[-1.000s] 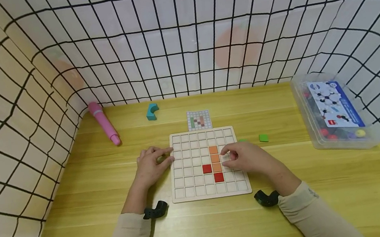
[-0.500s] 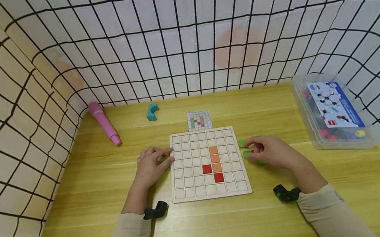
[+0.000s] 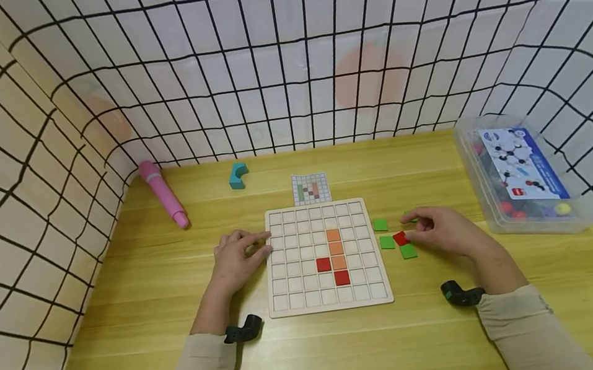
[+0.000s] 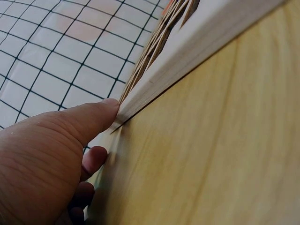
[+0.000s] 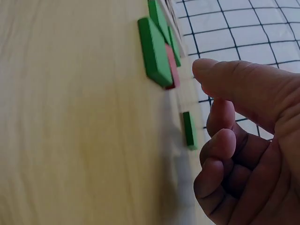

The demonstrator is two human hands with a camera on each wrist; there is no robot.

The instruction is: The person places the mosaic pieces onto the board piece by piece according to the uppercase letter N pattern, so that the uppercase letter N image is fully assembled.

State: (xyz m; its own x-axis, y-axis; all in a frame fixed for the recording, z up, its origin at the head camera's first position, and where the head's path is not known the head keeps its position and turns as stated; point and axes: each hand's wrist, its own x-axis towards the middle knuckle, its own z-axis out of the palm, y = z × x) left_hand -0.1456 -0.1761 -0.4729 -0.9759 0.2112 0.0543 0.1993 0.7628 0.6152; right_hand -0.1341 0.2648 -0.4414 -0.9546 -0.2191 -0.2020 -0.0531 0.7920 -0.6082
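A pale wooden grid board [image 3: 295, 301] lies flat, with three orange tiles [image 3: 335, 248] in a column. One red tile [image 3: 342, 278] sits below them and another red tile [image 3: 323, 264] to the left. My left hand [image 3: 236, 261] touches the board's left edge, thumb and forefinger extended. Right of the board, a loose red tile [image 3: 400, 239] lies among several green tiles [image 3: 386, 242]. Over these is my right hand [image 3: 446, 234], thumb and forefinger apart with nothing between them. It partly hides the farthest green tile [image 3: 410, 214]; the right wrist view shows a green tile [image 5: 190, 130] beyond the fingers.
Behind the board lies a small printed pattern card [image 3: 311, 189]. A blue arch-shaped block [image 3: 237, 176] and a pink pen-like stick [image 3: 164, 193] are at the back left. A clear plastic box [image 3: 522, 174] stands at the right. Black wire mesh [image 3: 279, 56] encloses the table.
My right hand has moved right, from over the board to beside the loose tiles, uncovering the red one and several green ones. The left hand and the tiles on the board stay put.
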